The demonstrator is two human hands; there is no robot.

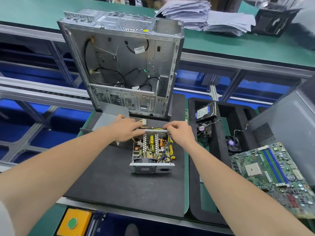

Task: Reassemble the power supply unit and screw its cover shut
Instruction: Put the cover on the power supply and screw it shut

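Left hand flat, right hand curled.

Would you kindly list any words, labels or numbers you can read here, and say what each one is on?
None can be read for certain.
Hard drive blue label: blurred.
White tag on a cable in the computer case: too small.
Black box white logo: blurred.
Motherboard printing: too small.
Power supply unit: no legible marking.

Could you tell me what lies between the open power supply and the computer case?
Head view: left hand, right hand, a white cable connector, and the grey cover.
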